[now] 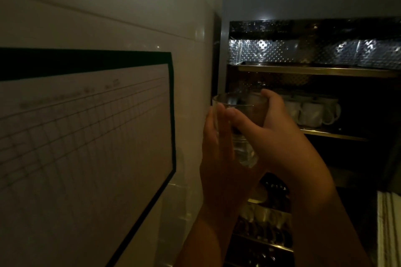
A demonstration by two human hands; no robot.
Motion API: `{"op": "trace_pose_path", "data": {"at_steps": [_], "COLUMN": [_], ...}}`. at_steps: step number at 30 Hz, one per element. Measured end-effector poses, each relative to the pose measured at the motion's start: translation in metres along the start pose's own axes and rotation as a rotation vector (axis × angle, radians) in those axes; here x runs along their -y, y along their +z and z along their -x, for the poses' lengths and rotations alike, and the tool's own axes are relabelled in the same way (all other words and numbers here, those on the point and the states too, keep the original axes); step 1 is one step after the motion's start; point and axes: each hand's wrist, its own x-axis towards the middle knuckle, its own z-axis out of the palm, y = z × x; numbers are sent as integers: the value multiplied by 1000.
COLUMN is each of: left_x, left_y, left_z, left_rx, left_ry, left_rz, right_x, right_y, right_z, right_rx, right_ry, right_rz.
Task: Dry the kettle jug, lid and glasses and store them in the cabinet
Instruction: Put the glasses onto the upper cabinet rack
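Clear glass (238,112) in both-hand grip, left hand (219,158), right hand (275,134); base hidden.

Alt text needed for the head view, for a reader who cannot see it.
Both hands, left hand and right hand, hold a clear glass upright in front of an open metal cabinet. White mugs stand on a shelf behind it; a gridded chart hangs on the left wall.

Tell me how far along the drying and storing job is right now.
Done: cannot tell; no kettle jug or lid is in view. In hand: both the left hand and right hand hold a clear glass upright at the open cabinet, near the shelf of white cups. Left: setting this glass down.
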Motion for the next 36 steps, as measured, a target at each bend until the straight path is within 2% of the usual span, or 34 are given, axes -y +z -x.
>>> {"op": "trace_pose_path", "data": {"at_steps": [4, 13, 26, 32, 36], "left_x": [-8, -26, -26, -34, -38], "left_y": [15, 45, 104, 147, 171], "left_z": [-4, -11, -33, -54, -70], "left_rx": [14, 171, 218, 252, 253], "left_ry": [25, -31, 38, 44, 100], "left_rz": [47, 303, 301, 414, 388], "right_x": [-7, -25, -66, -85, -101], "right_y": [-17, -50, -94, -128, -147], "right_z": [2, -8, -52, -86, -107], "right_rx": [-45, -73, -6, -21, -3], "right_ry": [-2, 1, -33, -59, -52], "right_rz": [-32, -56, -113, -23, -95]}}
